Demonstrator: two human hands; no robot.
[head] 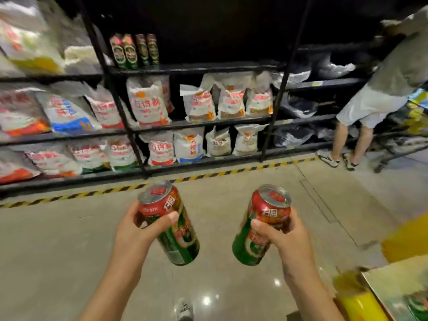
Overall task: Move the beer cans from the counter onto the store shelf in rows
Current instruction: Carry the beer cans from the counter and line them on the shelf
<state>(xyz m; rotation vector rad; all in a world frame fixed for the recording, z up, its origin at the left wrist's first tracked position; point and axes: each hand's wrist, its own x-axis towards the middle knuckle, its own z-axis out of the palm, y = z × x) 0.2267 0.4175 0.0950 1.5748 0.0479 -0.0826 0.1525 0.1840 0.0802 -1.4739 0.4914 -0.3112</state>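
Note:
My left hand [136, 230] grips a red-and-green beer can [170, 224], tilted with its silver top toward the shelves. My right hand [286, 237] grips a second red-and-green beer can [259, 228], also tilted. Both cans hang over the grey floor in front of me. On the black store shelf [192, 67] ahead, at upper left, several dark green beer cans [134, 50] stand side by side. To the right of them the shelf board is bare and dark.
White flour bags [148, 101] fill the lower shelves. Yellow-black hazard tape [111, 189] runs along the floor before the rack. Another person [379, 93] bends into the shelves at far right. A counter corner [398, 288] with yellow items sits at bottom right.

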